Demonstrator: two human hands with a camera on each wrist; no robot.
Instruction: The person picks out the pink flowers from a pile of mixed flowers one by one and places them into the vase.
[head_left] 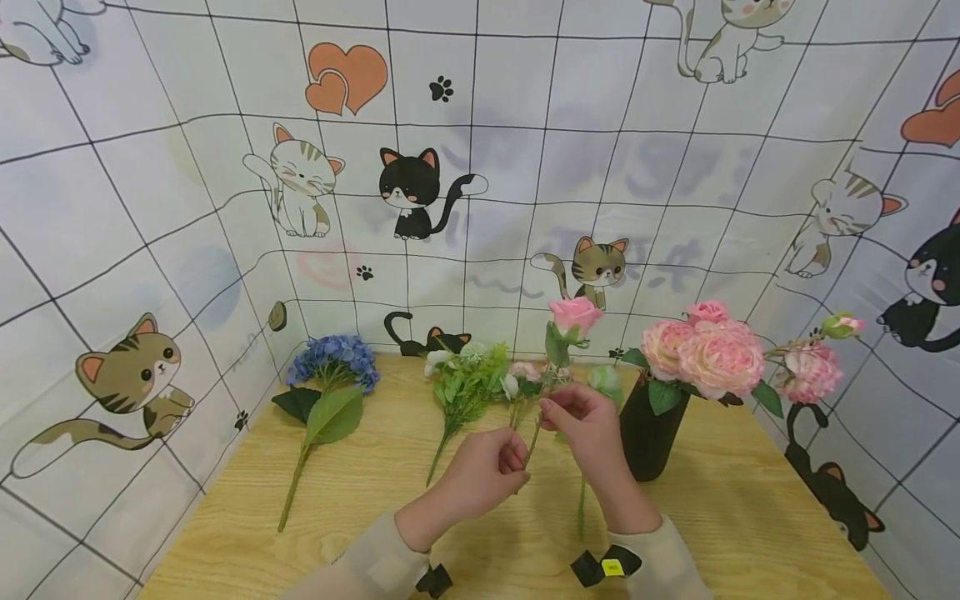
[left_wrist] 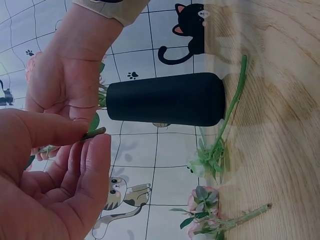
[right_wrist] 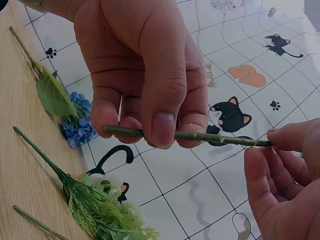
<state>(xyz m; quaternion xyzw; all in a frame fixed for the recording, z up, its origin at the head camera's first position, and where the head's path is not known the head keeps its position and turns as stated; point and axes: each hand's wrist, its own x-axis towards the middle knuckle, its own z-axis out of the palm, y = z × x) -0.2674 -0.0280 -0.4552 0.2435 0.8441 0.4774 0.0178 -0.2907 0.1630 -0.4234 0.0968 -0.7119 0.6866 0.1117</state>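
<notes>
Both hands hold one artificial pink rose (head_left: 574,318), its bloom upright above the fingers. Low on the stem (right_wrist: 220,138), my left hand (head_left: 483,471) pinches it between thumb and fingertips; the bare lower end pokes out past them. Higher up, my right hand (head_left: 588,429) pinches the same stem with thumb and fingers. Just right of my right hand stands a black vase (head_left: 654,425) with large pink peonies (head_left: 720,362) in it. In the left wrist view the vase (left_wrist: 165,99) shows beyond the hands.
On the wooden table (head_left: 225,533) lie a blue hydrangea (head_left: 337,362) at left and a green leafy bunch (head_left: 468,383) nearer the middle. A pale green flower (head_left: 606,382) lies beside the vase. Small pink flowers (left_wrist: 202,200) lie behind the hands. A cat-print cloth (head_left: 510,167) surrounds the table.
</notes>
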